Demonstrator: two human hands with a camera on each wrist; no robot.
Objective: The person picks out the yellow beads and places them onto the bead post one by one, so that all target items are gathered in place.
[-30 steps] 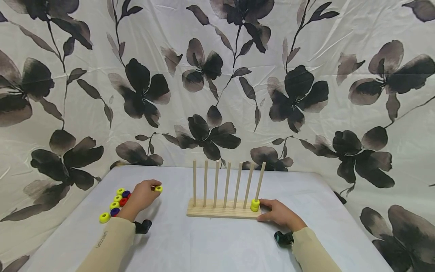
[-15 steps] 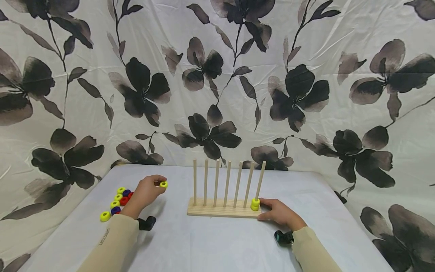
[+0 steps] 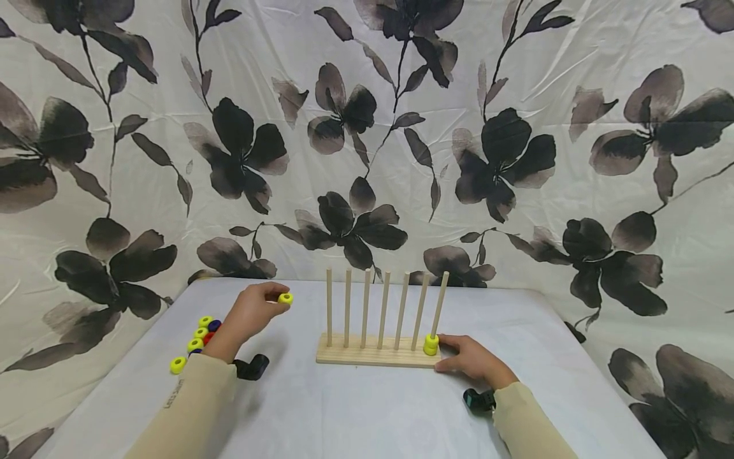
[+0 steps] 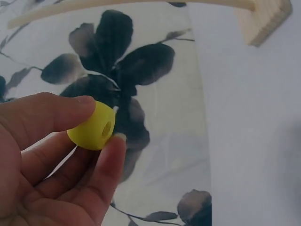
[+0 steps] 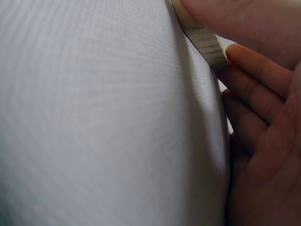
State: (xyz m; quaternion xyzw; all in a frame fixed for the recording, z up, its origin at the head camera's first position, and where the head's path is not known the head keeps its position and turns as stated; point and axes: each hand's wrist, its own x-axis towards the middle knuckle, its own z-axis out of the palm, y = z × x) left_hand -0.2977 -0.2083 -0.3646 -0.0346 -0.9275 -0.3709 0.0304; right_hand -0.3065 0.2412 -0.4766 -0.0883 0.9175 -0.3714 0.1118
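Note:
My left hand (image 3: 252, 312) is raised over the left part of the table and pinches a yellow bead (image 3: 285, 299) between thumb and fingertips. The hole in its side shows in the left wrist view, where the bead (image 4: 94, 127) looks rounded. A wooden peg rack (image 3: 378, 358) with several upright pegs stands mid-table. Two yellow beads (image 3: 431, 345) are stacked at the foot of its rightmost peg. My right hand (image 3: 477, 362) grips the right end of the rack's base, thumb at the front corner; in the right wrist view the base end (image 5: 207, 44) sits between thumb and fingers.
Several loose yellow, blue and red beads (image 3: 195, 345) lie at the table's left side, partly hidden behind my left forearm. White cloth covers the table (image 3: 355, 414). A floral curtain (image 3: 367, 159) hangs behind its far edge.
My left hand has moved right and upward in the head view, away from the loose beads, with the yellow bead still pinched. My right hand and the rack have stayed in place.

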